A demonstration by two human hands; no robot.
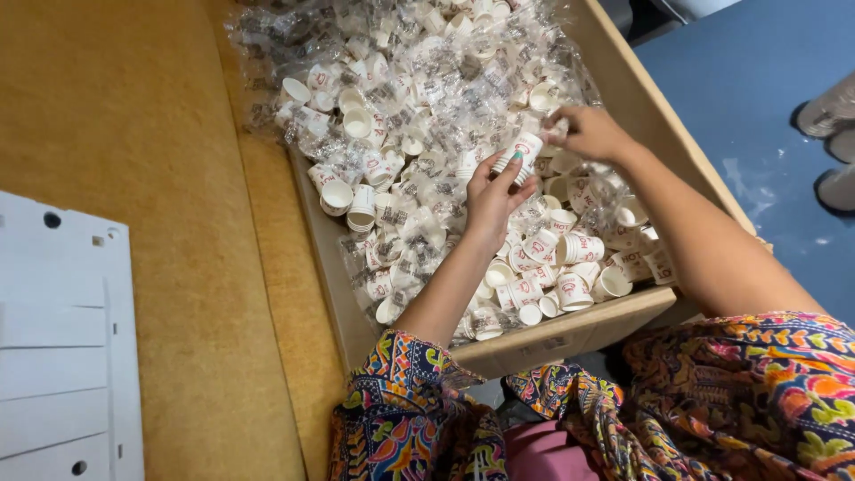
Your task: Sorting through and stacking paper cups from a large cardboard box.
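Box: big open cardboard box [623, 98] sitting on a tan carpet-like surface [134, 116], pretty much stuffed to the rim.
Contents: loads of small white paper cups with red print [570, 249], some loose and nested in short stacks, the rest bagged in crinkly clear plastic packets [419, 80] that pile up toward the far end.
Left hand: left hand [492, 198] is up over the middle of the box, fingers curled around a short stack of cups [521, 153], so the grip is closed on that stack; painted nail showing on one finger.
Right hand: right hand [590, 134] is just beside the top of the same stack, fingertips pinched narrow at its upper end. Can't tell if it's pinching the top cup or a bit of the plastic wrap, too cluttered there.
Where the stack is: held above the pile, roughly centre-right of the box, tilted, not resting on anything.
Sleeves: both arms come out of bright multicoloured patterned sleeves [401, 410] at the bottom of the view.
Left edge: flat white panel with a few round holes [62, 347] lying on the tan surface, well apart from the box.
Right side: blue floor [748, 80] beyond the box.
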